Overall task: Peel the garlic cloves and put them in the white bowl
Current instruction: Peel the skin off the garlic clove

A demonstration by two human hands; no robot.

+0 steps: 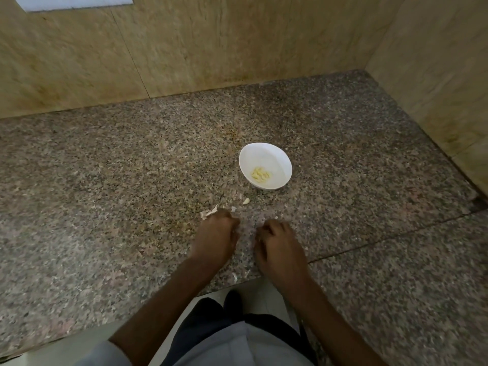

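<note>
The white bowl (274, 154) stands on the granite counter with several peeled yellowish garlic cloves (261, 174) in its bottom. One loose clove (246, 201) lies just in front of the bowl. My left hand (216, 233) rests on the counter with its fingers curled, and papery garlic skin (210, 213) sticks out past its knuckles. A short gap to its right, my right hand (277, 247) is also curled, knuckles up and slightly blurred. What its fingers hold is hidden.
Small bits of skin (235, 277) lie near the counter's front edge between my forearms. A tiled wall runs along the back and the right side, forming a corner. A seam crosses the counter (105, 180) at the right.
</note>
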